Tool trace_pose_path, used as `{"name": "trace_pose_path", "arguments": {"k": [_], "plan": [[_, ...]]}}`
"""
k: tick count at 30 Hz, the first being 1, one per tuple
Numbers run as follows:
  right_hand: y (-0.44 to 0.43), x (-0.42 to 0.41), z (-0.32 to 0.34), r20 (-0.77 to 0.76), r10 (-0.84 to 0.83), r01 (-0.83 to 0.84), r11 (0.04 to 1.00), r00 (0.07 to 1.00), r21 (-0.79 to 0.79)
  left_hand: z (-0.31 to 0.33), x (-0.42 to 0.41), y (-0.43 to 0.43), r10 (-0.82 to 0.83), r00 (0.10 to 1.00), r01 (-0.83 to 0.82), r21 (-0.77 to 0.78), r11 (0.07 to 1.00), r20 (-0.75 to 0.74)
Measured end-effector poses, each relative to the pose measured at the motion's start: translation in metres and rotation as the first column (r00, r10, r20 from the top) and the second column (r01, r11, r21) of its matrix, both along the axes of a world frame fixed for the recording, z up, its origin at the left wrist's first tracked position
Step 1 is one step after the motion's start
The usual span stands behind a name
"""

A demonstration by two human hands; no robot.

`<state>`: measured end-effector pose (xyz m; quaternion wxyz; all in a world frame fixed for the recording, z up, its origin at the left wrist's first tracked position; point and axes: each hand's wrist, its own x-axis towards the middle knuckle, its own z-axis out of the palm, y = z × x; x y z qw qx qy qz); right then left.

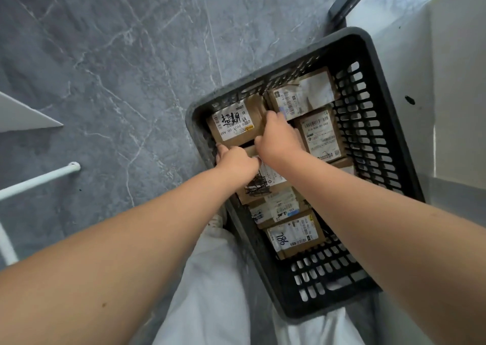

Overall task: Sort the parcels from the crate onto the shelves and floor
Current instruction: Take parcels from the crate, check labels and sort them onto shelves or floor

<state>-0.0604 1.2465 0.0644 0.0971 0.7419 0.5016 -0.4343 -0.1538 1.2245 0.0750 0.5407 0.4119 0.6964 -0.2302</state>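
Grey marbled floor [105, 68] carries a black crate [368, 134] full of cardboard parcels. The handwritten-label parcel [236, 123] lies in its far left corner, long side across the crate. The left hand [236, 160] grips its near left corner and the right hand [278, 137] curls over its right end, so I judge a lift is next.

grey veined tile floor [118, 55]. black slatted crate [368, 123] sits directly on it at right. foot of a white tube leg [71, 166] meets the floor at left, well apart from the crate.
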Motion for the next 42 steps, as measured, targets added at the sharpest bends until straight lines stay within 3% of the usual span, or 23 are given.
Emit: {"name": "trace_pose_path", "arguments": {"k": [7,11,14,18,22,27,29,33,37,40,42], "plan": [[-0.014,0.023,0.053,0.016,-0.089,0.087,0.990,0.996,0.112,0.056,-0.018,-0.025,-0.150,0.974,0.109,0.231,0.967,0.170],[0.009,0.030,0.133,0.080,-0.070,0.042,0.949,0.994,0.312,0.128,-0.031,-0.012,-0.264,0.954,0.203,0.342,0.917,0.141],[0.041,0.029,0.221,0.147,-0.091,0.012,0.886,0.985,0.463,0.211,-0.036,0.024,-0.324,0.940,0.226,0.514,0.827,0.107],[0.087,0.022,0.376,0.149,-0.144,0.017,0.773,0.978,0.635,0.351,-0.034,0.078,-0.357,0.933,0.218,0.744,0.632,0.031],[0.105,0.009,0.541,0.159,-0.186,-0.023,0.578,0.969,0.816,0.500,-0.016,0.116,-0.372,0.925,0.071,0.930,0.361,0.074],[0.094,0.008,0.723,0.173,-0.234,-0.117,0.235,0.957,0.965,0.687,0.003,0.138,-0.443,0.896,-0.013,0.994,-0.112,-0.038],[0.086,0.019,0.786,0.237,-0.277,-0.211,0.122,0.931,0.970,0.752,0.008,0.138,-0.448,0.888,-0.016,0.968,-0.252,-0.103],[0.038,0.050,0.897,0.378,-0.436,-0.422,-0.006,0.817,0.906,0.864,0.021,0.099,-0.468,0.883,-0.169,0.900,-0.402,-0.043],[-0.030,0.075,0.964,0.410,-0.552,-0.530,-0.069,0.726,0.845,0.919,0.039,0.047,-0.453,0.878,-0.163,0.791,-0.590,-0.157],[-0.086,0.089,0.993,0.379,-0.605,-0.530,-0.086,0.701,0.843,0.944,0.055,0.006,-0.465,0.876,-0.206,0.772,-0.601,-0.129],[-0.122,0.103,1.000,0.386,-0.639,-0.553,-0.075,0.665,0.830,0.954,0.073,-0.019,-0.465,0.865,-0.173,0.756,-0.631,-0.191]]}}
